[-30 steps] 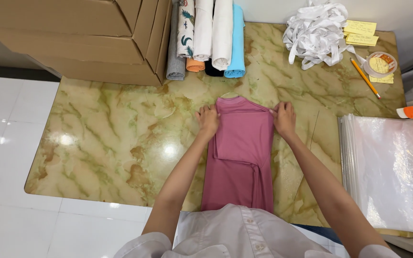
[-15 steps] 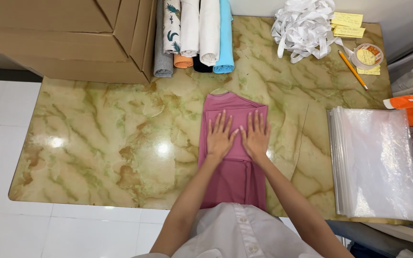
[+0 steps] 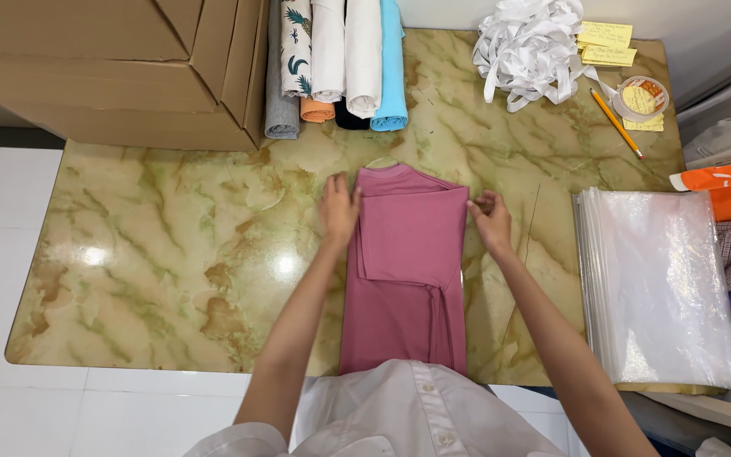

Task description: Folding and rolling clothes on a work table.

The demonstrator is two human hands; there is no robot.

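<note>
The pink shirt (image 3: 406,267), one garment folded into a long strip, lies at the centre of the marbled desk (image 3: 171,254), collar toward twelve o'clock. At ten o'clock stands one cardboard box (image 3: 112,68); at twelve lie six fabric rolls (image 3: 336,59). The left hand (image 3: 338,210) rests palm down on the shirt's nine o'clock edge, fingers flat and close together. The right hand (image 3: 491,222) sits at the three o'clock edge, fingers pinching the folded cloth. At one o'clock lie one ribbon heap (image 3: 530,46) and one pencil (image 3: 616,123); at three o'clock, one stack of clear bags (image 3: 662,288).
</note>
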